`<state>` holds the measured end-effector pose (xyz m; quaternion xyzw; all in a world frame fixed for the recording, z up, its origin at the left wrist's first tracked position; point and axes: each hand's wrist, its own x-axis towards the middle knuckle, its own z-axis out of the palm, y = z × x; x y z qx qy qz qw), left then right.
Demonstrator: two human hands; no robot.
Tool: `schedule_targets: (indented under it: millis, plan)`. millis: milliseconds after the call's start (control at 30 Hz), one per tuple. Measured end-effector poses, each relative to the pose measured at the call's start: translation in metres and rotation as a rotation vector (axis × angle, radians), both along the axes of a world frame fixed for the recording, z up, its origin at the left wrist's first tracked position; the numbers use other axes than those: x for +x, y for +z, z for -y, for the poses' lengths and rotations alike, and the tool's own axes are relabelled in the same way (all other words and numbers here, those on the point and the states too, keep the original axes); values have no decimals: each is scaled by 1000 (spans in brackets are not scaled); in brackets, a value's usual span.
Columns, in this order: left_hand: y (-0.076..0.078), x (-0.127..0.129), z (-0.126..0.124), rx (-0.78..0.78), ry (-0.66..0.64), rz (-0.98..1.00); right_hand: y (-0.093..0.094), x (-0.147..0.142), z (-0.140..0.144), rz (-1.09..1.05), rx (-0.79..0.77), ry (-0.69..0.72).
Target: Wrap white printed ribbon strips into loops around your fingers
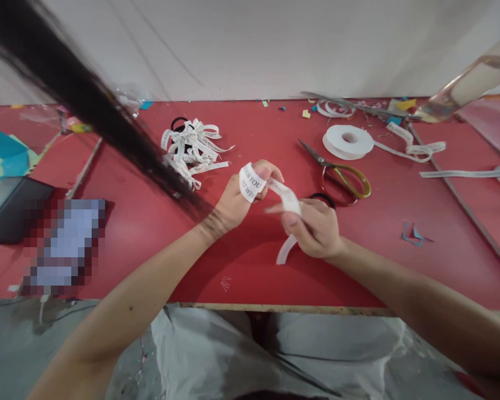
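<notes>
A white printed ribbon (250, 183) is wrapped around my left hand (241, 191), whose fingers are closed on it. From there the strip runs across to my right hand (314, 225), which pinches it between thumb and fingers. A loose tail of the ribbon hangs below my right hand. Just behind that hand a black hair tie (323, 198) lies partly hidden. Scissors (337, 172) with yellowish handles rest beyond my right hand, beside a white ribbon spool (348, 141). To the left behind my hands is a pile of printed ribbon bows (195, 147) with black hair ties.
On the left lie a phone (69, 241) with a cable and a dark case (19, 208). Blue paper scraps (415, 234) and ribbon strips (462, 174) lie on the right. A clear bottle (470, 83) stands at the back right. Dark hair hangs across the upper left.
</notes>
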<state>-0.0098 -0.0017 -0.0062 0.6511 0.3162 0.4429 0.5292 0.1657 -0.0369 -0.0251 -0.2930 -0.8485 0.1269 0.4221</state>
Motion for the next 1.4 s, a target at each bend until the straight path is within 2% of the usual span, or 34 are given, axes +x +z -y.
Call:
schedule_targets:
  millis: [100,200,367,467,567,667,833,1000,1400]
  plan:
    - [0,2,0,-88,-127,146,2,-6,-3,-11,-11,19]
    - [0,3,2,-122,-197,248,1,-6,-4,-33,-181,68]
    - [-1,2,0,-145,-181,343,-1,-3,-5,-253,-438,190]
    - [0,2,-3,-159,-156,351,0,-3,-6,-366,-515,149]
    - [1,2,-5,-210,-140,335,2,-5,-6,-351,-557,68]
    - [3,2,-5,-242,-134,321,5,-7,-3,-274,-521,27]
    - [5,3,-1,-236,-159,262,6,-9,0,-141,-363,122]
    - [5,2,0,-210,-227,225,3,-7,-2,-91,-189,144]
    - [11,0,-5,-279,-174,184,3,-7,-3,-110,-109,165]
